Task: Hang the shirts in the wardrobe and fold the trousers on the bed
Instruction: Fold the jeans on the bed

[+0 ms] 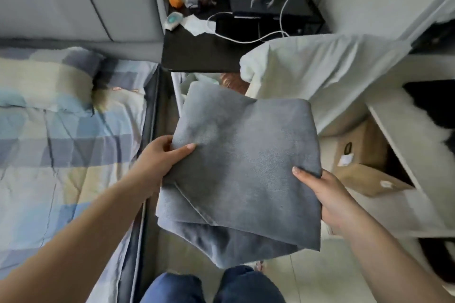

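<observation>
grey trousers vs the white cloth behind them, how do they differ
The grey trousers are folded flat and held in the air by both hands, left and right. The white cloth hangs draped, with nobody touching it. Both are plain and unpatterned.

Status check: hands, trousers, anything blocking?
Left hand and right hand grip folded grey trousers by opposite edges. Held in the air beside the bed, not on it. Nothing in the way.

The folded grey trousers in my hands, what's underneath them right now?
Under the folded grey trousers lie pale floor and the bed's dark edge; both hands grip the sides. The fingers beneath and the floor straight below are covered.
</observation>
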{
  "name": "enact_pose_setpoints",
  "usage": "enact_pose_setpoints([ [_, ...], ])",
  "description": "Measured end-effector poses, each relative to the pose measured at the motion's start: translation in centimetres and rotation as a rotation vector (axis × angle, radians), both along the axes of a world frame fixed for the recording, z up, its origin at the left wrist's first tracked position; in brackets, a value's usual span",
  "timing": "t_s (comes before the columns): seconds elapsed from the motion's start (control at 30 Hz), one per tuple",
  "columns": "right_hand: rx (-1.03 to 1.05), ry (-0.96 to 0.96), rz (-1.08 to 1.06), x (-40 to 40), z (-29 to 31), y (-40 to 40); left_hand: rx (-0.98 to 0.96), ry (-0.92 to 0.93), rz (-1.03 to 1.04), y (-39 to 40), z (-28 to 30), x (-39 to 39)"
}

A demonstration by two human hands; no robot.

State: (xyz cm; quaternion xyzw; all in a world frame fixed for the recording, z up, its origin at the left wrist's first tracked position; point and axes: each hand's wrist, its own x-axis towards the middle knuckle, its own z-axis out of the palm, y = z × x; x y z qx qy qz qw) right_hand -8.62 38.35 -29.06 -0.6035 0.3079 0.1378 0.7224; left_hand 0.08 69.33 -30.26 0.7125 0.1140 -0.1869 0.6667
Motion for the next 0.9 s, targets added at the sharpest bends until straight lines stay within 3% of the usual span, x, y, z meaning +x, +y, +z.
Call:
enact_pose_setpoints([
  [0.47, -0.142, -0.052, -0.485, -11.3, 3.5, -26.0, 0.059, -0.081, -0.475, -34.1, 1.9, 2.7],
  [0.7, -0.124, 0.048, -0.715, -14.1, 2.3, -32.4, 0.066, -0.002, -0.643, -46.1, 0.9, 4.5],
  [0.9, -0.119, 0.016, -0.906, -12.7, 0.1, -37.5, 0.116, -0.03, -0.785, -56.8, -0.3, 7.6],
])
